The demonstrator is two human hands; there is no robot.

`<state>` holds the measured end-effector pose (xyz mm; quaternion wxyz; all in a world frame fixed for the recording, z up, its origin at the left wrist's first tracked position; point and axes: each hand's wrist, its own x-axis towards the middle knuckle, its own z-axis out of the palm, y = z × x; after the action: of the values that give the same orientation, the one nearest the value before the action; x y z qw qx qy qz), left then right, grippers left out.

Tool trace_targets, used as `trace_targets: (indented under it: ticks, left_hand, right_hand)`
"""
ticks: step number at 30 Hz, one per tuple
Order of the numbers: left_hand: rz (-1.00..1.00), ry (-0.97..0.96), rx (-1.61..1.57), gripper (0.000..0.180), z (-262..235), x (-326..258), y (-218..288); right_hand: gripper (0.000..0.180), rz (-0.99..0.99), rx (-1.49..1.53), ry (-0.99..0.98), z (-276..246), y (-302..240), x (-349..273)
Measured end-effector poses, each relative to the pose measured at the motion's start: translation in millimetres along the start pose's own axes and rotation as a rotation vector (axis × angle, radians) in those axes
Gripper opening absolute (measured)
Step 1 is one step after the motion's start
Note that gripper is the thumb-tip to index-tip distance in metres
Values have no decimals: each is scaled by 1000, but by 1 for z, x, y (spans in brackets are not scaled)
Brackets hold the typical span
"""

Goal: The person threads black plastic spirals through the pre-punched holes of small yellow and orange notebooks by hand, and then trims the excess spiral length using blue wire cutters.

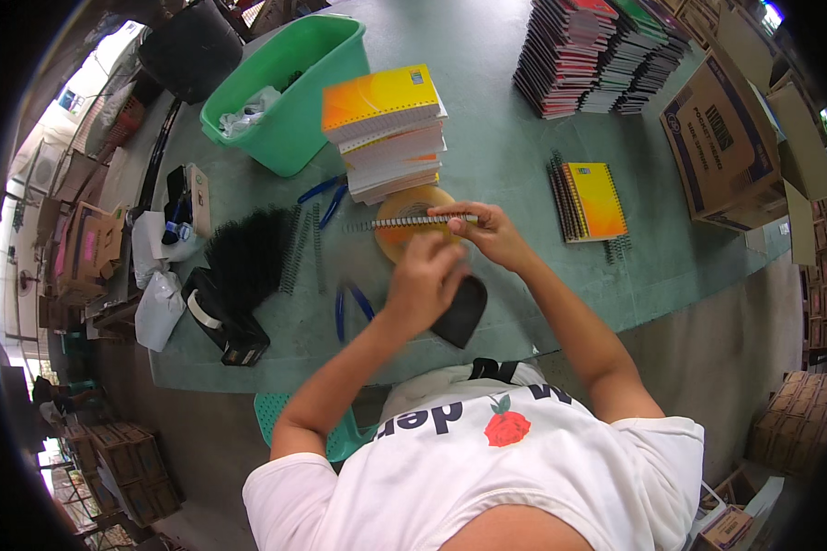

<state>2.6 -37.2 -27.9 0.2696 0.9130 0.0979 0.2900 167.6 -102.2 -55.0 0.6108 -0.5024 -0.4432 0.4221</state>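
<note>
My right hand (489, 234) is closed around the end of a small notebook held edge-on, its spiral spine (423, 221) turned up and a wire coil sticking out past its left end. My left hand (423, 280) is just below the notebook, blurred by motion, so its grip does not show clearly. Behind the notebook lies a tan roll of tape (390, 246), partly hidden. A dark rounded flat piece (460, 314) rests below my hands. Blue-handled pliers (353, 301) lie beside my left hand; a second pair of pliers (325, 196) lies farther off.
A tall stack of yellow-orange notebooks (381, 103) stands ahead, beside a green bin (289, 133). Many black coils (253, 246) are heaped at left. Bound notebooks (594, 202) sit at right, near a cardboard box (721, 147). More notebook stacks (565, 60) stand at the back.
</note>
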Motion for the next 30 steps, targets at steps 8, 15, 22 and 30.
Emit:
trace_targets:
  ticks: [8,15,22,30]
  left_hand:
    - [-42,-179,202,16,-22,54,-29]
    - [-43,-243,56,22,-19,69,-18]
    - [45,-252,-28,24,-3,71,-18]
    - [74,-284,-22,21,4,72,-18]
  right_hand:
    - [18,66,-37,91,-7,26,-7]
    - [17,26,-119,131,-3,25,-10]
    - [12,-27,-246,148,-13,40,-10]
    - [12,-31,-284,184,-9,35,-14]
